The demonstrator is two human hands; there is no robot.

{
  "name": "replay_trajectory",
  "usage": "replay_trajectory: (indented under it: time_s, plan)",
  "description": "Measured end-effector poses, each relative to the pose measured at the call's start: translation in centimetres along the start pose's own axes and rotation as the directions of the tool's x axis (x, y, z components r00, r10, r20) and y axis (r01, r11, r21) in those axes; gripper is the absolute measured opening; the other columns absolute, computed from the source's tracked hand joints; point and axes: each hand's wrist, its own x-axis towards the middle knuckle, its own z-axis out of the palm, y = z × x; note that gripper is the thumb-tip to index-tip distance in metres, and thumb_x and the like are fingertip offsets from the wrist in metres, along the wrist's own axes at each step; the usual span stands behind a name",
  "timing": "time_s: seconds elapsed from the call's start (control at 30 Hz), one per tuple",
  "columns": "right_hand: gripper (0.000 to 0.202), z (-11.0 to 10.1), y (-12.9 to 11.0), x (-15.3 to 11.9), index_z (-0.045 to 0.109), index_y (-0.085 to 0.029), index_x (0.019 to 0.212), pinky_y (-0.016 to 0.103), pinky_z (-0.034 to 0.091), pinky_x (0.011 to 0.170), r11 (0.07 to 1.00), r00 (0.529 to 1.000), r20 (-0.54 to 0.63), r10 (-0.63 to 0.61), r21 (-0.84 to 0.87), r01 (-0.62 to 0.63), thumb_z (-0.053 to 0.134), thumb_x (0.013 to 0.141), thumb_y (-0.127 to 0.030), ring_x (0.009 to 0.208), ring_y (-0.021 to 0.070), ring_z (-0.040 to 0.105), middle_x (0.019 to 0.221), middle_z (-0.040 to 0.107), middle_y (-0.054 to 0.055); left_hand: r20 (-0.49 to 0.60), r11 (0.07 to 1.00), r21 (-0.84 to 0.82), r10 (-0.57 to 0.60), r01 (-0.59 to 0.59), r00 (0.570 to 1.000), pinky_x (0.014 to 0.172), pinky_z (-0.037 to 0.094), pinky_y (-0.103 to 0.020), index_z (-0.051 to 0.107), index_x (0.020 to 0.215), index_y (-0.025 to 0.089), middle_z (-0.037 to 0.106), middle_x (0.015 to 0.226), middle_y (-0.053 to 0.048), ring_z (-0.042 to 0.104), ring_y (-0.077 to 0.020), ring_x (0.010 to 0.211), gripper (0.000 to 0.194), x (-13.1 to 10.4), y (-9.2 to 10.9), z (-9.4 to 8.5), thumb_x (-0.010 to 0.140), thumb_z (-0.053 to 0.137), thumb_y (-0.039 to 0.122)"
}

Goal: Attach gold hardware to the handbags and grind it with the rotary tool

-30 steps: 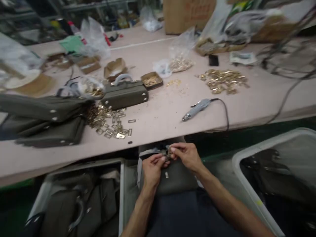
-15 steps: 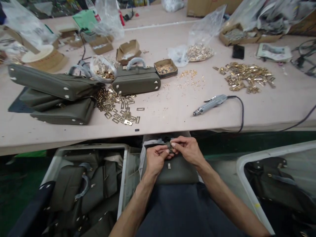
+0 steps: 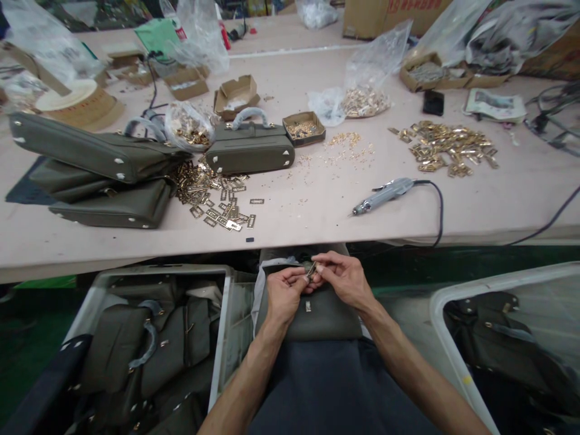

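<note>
On my lap lies a dark olive handbag (image 3: 312, 323), with a small metal lock fitting (image 3: 309, 306) on its face. My left hand (image 3: 286, 293) and my right hand (image 3: 342, 277) meet above the bag's upper part, thumbs and fingers pinched. Between their fingertips is a small gold-coloured metal plate (image 3: 312, 267), seen nearly edge-on. The fingers partly cover it, and whether a leather tab is gripped with it I cannot tell. A grey electric screwdriver (image 3: 383, 196) lies on the table beyond my right hand. Loose rectangular metal frames (image 3: 226, 211) are piled at the left.
Olive handbags (image 3: 109, 175) are stacked on the table (image 3: 294, 229), another bag (image 3: 251, 148) stands beside them. A small box (image 3: 303, 134) holds tiny screws; gold metal plates (image 3: 448, 145) form a heap at right. Bins of bags flank me, left bin (image 3: 229, 326) and right bin (image 3: 437, 308).
The metal plate between my fingertips has turned from showing its face to nearly edge-on. My hands stay pinched close together, and the view has shifted slightly.
</note>
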Motion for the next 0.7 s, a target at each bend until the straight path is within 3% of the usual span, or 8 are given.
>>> replay_trajectory:
  time_s: [0.1,0.23,0.5,0.57,0.7]
  plan:
    - [0.019,0.1,-0.2,-0.4,0.073,-0.019,0.100,0.028,0.060,0.065,0.978,0.997,-0.036,-0.069,-0.197,0.061,0.070,0.088,-0.033,0.073,0.0175,0.069,0.088,0.065,0.004,-0.002,1.000,0.000,-0.005,0.005,1.000,0.057,0.061,-0.023,0.077,0.091,0.007,0.077,0.074,-0.013,0.072,-0.0180,0.057,0.034,0.0,-0.1,0.0,0.067,0.089,0.029]
    - [0.009,-0.1,-0.9,-0.9,0.070,-0.019,0.090,0.026,0.051,0.060,0.830,0.982,0.019,-0.188,-0.531,0.169,0.068,0.088,-0.028,0.067,0.0152,0.062,0.078,0.064,0.003,-0.028,1.000,-0.026,-0.018,0.018,0.999,0.055,0.060,-0.023,0.076,0.088,0.007,0.077,0.074,-0.013,0.072,-0.0192,0.057,0.035,0.0,-0.1,0.0,0.063,0.091,0.029]
    - [0.005,-0.7,-1.8,-1.5,0.064,-0.020,0.082,0.028,0.042,0.059,0.700,0.957,0.217,-0.193,-0.653,0.289,0.064,0.087,-0.020,0.063,0.0142,0.053,0.075,0.061,0.001,-0.049,1.000,-0.015,-0.024,0.023,0.999,0.055,0.061,-0.025,0.075,0.085,0.009,0.077,0.074,-0.011,0.071,-0.0186,0.056,0.034,-0.1,-0.1,0.0,0.062,0.091,0.029]
    - [0.006,-0.5,-1.9,-1.7,0.066,-0.020,0.088,0.028,0.042,0.059,0.683,0.949,0.261,-0.179,-0.661,0.310,0.062,0.087,-0.016,0.064,0.0140,0.052,0.077,0.060,0.001,-0.044,1.000,-0.007,-0.012,0.012,0.999,0.056,0.061,-0.025,0.076,0.086,0.009,0.078,0.075,-0.011,0.071,-0.0185,0.058,0.034,-0.1,-0.1,0.0,0.063,0.090,0.029]
    - [0.040,-0.4,-1.9,-1.9,0.066,-0.024,0.125,0.029,0.048,0.067,0.706,0.941,0.304,-0.148,-0.634,0.316,0.055,0.089,-0.012,0.075,0.0164,0.058,0.090,0.062,0.004,-0.006,1.000,0.001,-0.010,0.010,1.000,0.059,0.061,-0.024,0.077,0.091,0.008,0.078,0.077,-0.012,0.072,-0.0182,0.060,0.034,0.0,-0.2,-0.2,0.067,0.088,0.030]
